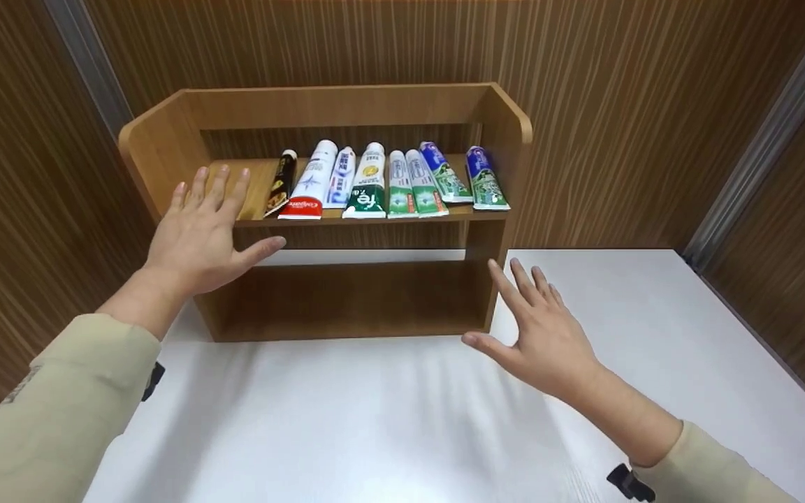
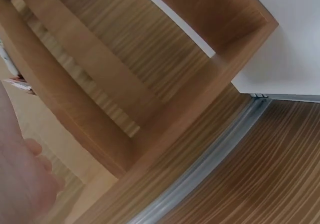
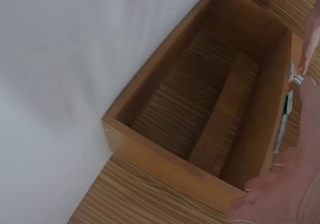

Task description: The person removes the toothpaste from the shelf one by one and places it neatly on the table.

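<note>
left hand [image 1: 196, 241]: grip wide, fingers straight and spread, holding nothing; raised in front of the left end of the wooden shelf unit [image 1: 165, 147], fingertips over the front edge of the upper shelf board, thumb pointing right below that edge; contact with the board cannot be told

right hand [image 1: 546, 335]: grip wide, fingers straight and fanned, holding nothing; held above the tabletop [image 1: 388, 419] just beside the unit's lower right corner, fingertips toward the right side panel, not seen to touch it

toothpaste tubes, upper shelf, lying side by side with caps toward the back, left to right:
- black and gold tube [image 1: 281, 183], nearest the left hand, tilted on its edge
- large white tube with red end [image 1: 310, 183]
- white and blue tube [image 1: 341, 178]
- white and dark green tube [image 1: 368, 185]
- two white and green tubes [image 1: 413, 185], touching each other
- blue and green tube [image 1: 444, 175], angled to the right
- second blue and green tube [image 1: 485, 180], a little apart, close to the right side panel

shelf unit: brown wood, rounded side panels, open lower compartment with nothing showing in it; stands at the back of the white tabletop against a striped wood-grain wall [image 1: 619, 105]

sleeves [image 1: 60, 412]: beige, on both forearms

wrist views: shelf boards and wall at close range, edges of the hands only
</note>
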Tool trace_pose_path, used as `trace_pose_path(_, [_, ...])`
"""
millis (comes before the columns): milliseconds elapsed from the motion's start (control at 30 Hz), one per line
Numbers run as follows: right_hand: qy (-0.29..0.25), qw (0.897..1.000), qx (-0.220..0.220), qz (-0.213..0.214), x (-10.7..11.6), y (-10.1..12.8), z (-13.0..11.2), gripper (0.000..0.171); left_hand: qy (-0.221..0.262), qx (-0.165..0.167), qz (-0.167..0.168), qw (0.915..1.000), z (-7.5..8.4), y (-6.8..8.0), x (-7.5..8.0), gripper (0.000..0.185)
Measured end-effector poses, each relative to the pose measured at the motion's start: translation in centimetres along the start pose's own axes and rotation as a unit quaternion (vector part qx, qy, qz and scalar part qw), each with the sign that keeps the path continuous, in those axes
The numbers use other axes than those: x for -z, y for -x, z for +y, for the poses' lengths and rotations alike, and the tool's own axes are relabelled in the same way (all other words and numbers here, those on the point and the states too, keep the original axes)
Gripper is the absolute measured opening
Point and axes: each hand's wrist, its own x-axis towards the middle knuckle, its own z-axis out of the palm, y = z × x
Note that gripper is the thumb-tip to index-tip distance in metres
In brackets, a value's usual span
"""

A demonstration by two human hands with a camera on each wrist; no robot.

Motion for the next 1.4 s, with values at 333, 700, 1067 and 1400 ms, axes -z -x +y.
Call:
trace_pose_path(333, [-0.081, 0.993, -0.041, 0.080, 2.3, -3.0, -1.9, 0.099, 0.023, 0.008, -0.011, 0.9996, -1.4, -1.6, -1.2, 0.114])
trace_pose_path(700, [-0.201, 0.945, -0.038, 0.254, 1.6, -6.7, -2.1, 0.079, 0.039, 0.013, -0.009, 0.9991, -1.9, -2.6, -2.0, 0.109])
trace_pose_path(1067, [-0.264, 0.903, -0.057, 0.333, 0.5, -9.2, -2.4, 0.062, 0.036, 0.011, 0.001, 0.9993, -2.4, -3.2, -2.8, 0.105])
trace_pose_path(1400, [-0.270, 0.869, -0.029, 0.414, -0.6, -10.6, -3.1, 0.059, 0.035, 0.010, 0.045, 0.9983, -2.5, -3.2, -3.9, 0.098])
